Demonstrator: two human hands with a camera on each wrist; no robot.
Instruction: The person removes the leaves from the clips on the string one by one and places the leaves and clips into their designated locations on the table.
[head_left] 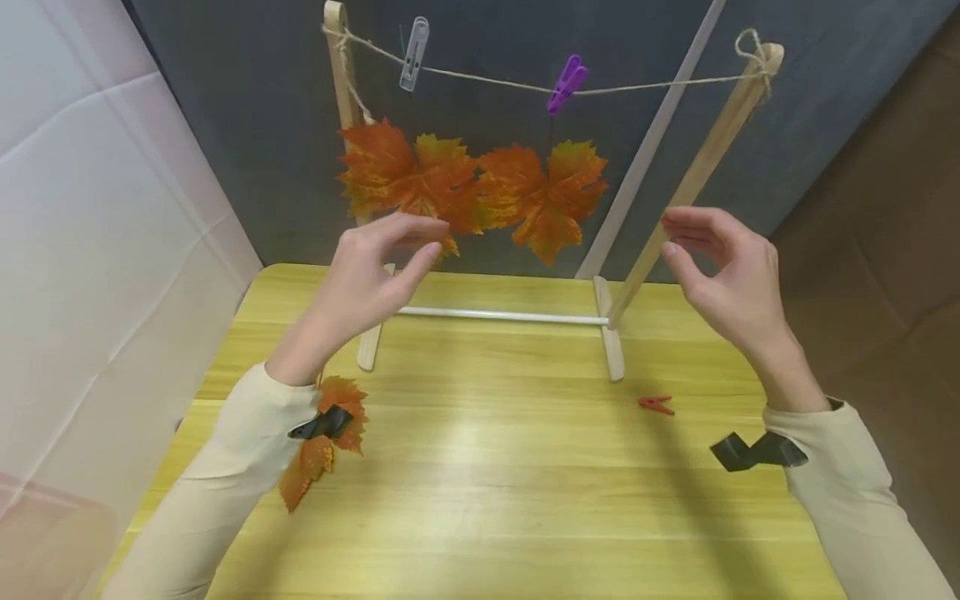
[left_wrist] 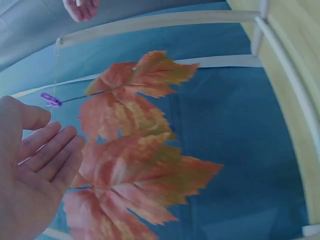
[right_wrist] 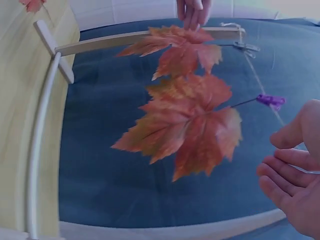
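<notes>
Below, the left sleeve (head_left: 247, 442) partly hides an orange leaf (head_left: 347, 402).

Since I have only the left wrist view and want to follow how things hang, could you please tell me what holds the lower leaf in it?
Observer: A grey clothespin on the string grips its stem; the right wrist view shows it.
Operator: Thank you. Is any clothespin off the string?
Observer: Yes, the head view shows a red clothespin lying on the table.
Operator: And is there any leaf besides the two hanging ones?
Observer: Yes, in the head view orange leaf lobes show on the table beside the left sleeve, partly covered.
</notes>
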